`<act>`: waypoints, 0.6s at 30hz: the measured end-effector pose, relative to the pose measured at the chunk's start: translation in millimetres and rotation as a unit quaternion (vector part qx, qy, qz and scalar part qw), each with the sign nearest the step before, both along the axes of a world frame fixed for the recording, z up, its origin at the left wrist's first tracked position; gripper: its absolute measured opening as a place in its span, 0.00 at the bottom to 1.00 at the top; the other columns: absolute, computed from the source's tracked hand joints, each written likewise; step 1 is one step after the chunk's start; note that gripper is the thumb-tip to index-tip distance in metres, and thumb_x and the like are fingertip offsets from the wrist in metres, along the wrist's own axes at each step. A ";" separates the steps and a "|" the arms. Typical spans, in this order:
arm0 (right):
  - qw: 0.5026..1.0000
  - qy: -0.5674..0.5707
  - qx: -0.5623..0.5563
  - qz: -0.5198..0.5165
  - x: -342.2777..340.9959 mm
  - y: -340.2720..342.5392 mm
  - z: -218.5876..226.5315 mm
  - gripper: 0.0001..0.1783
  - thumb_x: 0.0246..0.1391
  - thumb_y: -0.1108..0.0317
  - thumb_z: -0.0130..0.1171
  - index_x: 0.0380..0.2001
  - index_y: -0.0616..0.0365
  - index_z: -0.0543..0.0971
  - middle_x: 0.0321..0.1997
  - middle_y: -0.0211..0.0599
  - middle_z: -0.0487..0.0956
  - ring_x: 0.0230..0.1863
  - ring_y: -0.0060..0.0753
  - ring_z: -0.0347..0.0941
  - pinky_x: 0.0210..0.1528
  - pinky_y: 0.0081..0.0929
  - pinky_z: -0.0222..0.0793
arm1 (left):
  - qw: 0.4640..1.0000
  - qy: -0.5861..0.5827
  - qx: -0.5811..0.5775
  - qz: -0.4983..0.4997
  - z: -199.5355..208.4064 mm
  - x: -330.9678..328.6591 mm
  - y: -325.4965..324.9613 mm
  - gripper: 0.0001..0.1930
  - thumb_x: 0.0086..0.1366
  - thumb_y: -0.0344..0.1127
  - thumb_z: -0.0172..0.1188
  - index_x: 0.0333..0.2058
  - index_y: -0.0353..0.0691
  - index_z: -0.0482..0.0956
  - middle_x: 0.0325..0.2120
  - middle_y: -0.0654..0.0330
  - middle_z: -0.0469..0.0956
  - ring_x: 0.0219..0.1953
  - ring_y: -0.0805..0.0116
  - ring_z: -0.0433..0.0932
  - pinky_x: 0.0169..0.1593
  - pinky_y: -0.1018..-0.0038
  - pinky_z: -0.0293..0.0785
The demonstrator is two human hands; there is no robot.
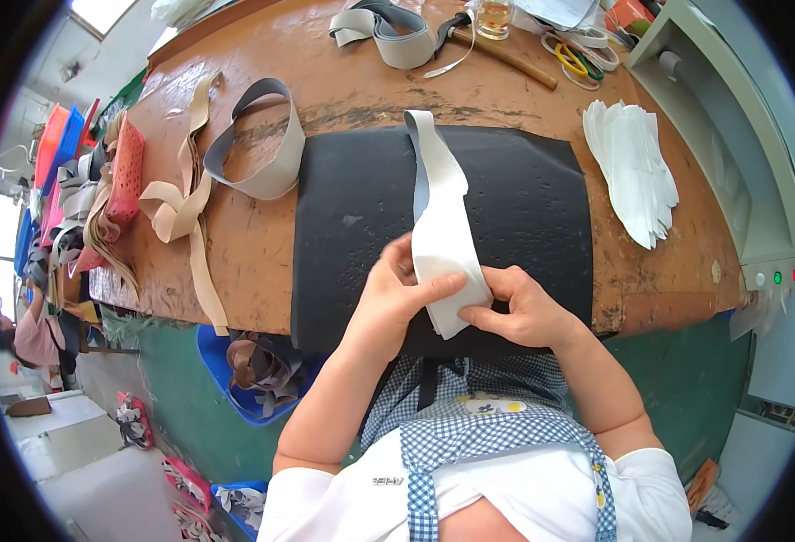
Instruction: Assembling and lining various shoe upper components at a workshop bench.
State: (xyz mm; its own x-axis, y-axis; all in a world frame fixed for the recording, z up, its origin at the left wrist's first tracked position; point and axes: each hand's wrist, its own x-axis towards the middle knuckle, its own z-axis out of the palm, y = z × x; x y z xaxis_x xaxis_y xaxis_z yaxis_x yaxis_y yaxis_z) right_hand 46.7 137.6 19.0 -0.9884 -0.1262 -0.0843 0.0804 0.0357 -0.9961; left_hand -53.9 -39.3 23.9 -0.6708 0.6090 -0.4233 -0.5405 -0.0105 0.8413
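White, long and flat, a strip of leather-like material is lying along the middle of a black rubbery mat on the worn brown wooden workbench, its near end lifted between both hands. The left hand is pinching that end, thumb lying across the top of the strip. The right hand is gripping the same end from the other side, fingers curled onto its edge, so the two hands are working close together. A stack of white leaf-shaped cut pieces is resting on the bench to the right, well apart. A grey looped band is sitting left of the mat.
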 end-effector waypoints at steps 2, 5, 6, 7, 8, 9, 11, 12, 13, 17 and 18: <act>1.000 0.018 0.011 -0.005 -5.9 -2.1 11.2 0.18 0.61 0.69 0.61 0.51 0.66 0.78 0.34 0.35 0.83 0.35 0.17 0.74 0.38 0.23 0.73 | 0.998 -0.058 0.030 -0.009 2.8 -0.9 -0.6 0.28 0.59 0.32 0.72 0.55 0.30 0.71 0.46 0.53 0.80 0.48 0.65 0.81 0.53 0.69 0.76; 0.998 0.013 0.042 -0.054 -13.9 -9.5 24.8 0.16 0.60 0.68 0.65 0.48 0.66 0.79 0.34 0.31 0.82 0.35 0.16 0.74 0.38 0.20 0.71 | 0.992 -0.041 0.097 0.072 8.5 -6.3 1.1 0.13 0.62 0.30 0.69 0.44 0.31 0.80 0.38 0.55 0.83 0.38 0.69 0.83 0.43 0.73 0.81; 0.995 -0.007 0.029 -0.097 -14.7 -12.3 27.4 0.14 0.60 0.66 0.66 0.43 0.66 0.80 0.30 0.28 0.80 0.32 0.14 0.71 0.35 0.18 0.69 | 0.992 -0.016 0.104 0.072 10.5 -9.9 -0.2 0.13 0.63 0.31 0.68 0.44 0.31 0.80 0.39 0.55 0.83 0.37 0.69 0.84 0.42 0.72 0.82; 0.990 -0.028 0.016 -0.140 -14.9 -13.5 28.9 0.13 0.60 0.63 0.66 0.37 0.65 0.81 0.27 0.25 0.79 0.29 0.11 0.69 0.31 0.16 0.66 | 0.990 -0.030 0.117 0.068 13.2 -13.6 -0.9 0.13 0.65 0.32 0.66 0.44 0.31 0.79 0.39 0.55 0.83 0.38 0.69 0.84 0.43 0.72 0.82; 0.990 -0.027 0.017 -0.140 -14.1 -10.8 28.2 0.13 0.60 0.63 0.66 0.37 0.65 0.81 0.27 0.25 0.79 0.29 0.11 0.69 0.31 0.16 0.66 | 0.989 -0.045 0.129 0.063 15.0 -17.0 -1.0 0.13 0.66 0.33 0.65 0.44 0.30 0.79 0.39 0.54 0.83 0.39 0.68 0.84 0.44 0.71 0.83; 0.987 -0.016 0.041 -0.153 -13.0 -6.4 26.5 0.14 0.60 0.62 0.67 0.32 0.64 0.80 0.25 0.23 0.76 0.28 0.09 0.65 0.28 0.16 0.62 | 0.989 -0.044 0.129 0.064 14.8 -19.2 -1.4 0.13 0.66 0.33 0.65 0.44 0.30 0.79 0.39 0.54 0.83 0.39 0.68 0.84 0.44 0.71 0.83; 0.983 0.023 0.036 -0.180 -14.3 -7.2 27.6 0.20 0.62 0.59 0.65 0.21 0.61 0.74 0.21 0.17 0.68 0.25 0.08 0.56 0.24 0.16 0.52 | 0.978 -0.113 0.160 0.077 11.0 -23.8 -2.0 0.14 0.70 0.36 0.61 0.45 0.29 0.78 0.40 0.53 0.83 0.41 0.65 0.84 0.46 0.68 0.83; 0.982 0.022 0.037 -0.181 -13.7 -6.5 25.9 0.20 0.62 0.59 0.65 0.21 0.61 0.74 0.21 0.17 0.68 0.25 0.08 0.56 0.24 0.16 0.52 | 0.978 -0.114 0.160 0.075 9.2 -26.2 -2.1 0.14 0.70 0.36 0.61 0.45 0.29 0.78 0.40 0.53 0.83 0.41 0.65 0.84 0.46 0.68 0.83; 0.982 0.026 0.033 -0.184 -14.4 -5.0 22.1 0.21 0.63 0.58 0.64 0.21 0.60 0.73 0.21 0.16 0.66 0.25 0.08 0.55 0.24 0.16 0.51 | 0.978 -0.114 0.163 0.069 7.3 -29.5 -2.6 0.15 0.71 0.37 0.59 0.46 0.29 0.78 0.40 0.53 0.83 0.41 0.64 0.84 0.46 0.68 0.83; 0.973 0.044 0.011 -0.228 -22.4 -8.1 24.9 0.22 0.67 0.57 0.59 0.20 0.59 0.72 0.20 0.15 0.64 0.25 0.08 0.53 0.24 0.16 0.51 | 0.979 -0.095 0.166 0.064 7.7 -38.1 2.4 0.19 0.75 0.41 0.52 0.50 0.28 0.74 0.45 0.51 0.81 0.45 0.62 0.83 0.51 0.66 0.81; 0.972 0.047 0.011 -0.228 -26.8 -7.8 22.6 0.22 0.67 0.57 0.59 0.20 0.59 0.72 0.20 0.15 0.64 0.25 0.08 0.53 0.24 0.16 0.51 | 0.977 -0.095 0.173 0.077 9.7 -38.1 6.5 0.20 0.76 0.42 0.50 0.51 0.28 0.73 0.47 0.50 0.80 0.47 0.62 0.82 0.52 0.66 0.80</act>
State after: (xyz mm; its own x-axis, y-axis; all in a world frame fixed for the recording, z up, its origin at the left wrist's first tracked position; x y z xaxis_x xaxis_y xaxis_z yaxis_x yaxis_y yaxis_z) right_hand 20.0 129.8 41.6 -0.9447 0.3277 0.0123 0.0008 0.0398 -0.9992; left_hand -92.1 -32.8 33.6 -0.6948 0.6359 -0.3360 -0.6564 -0.3697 0.6576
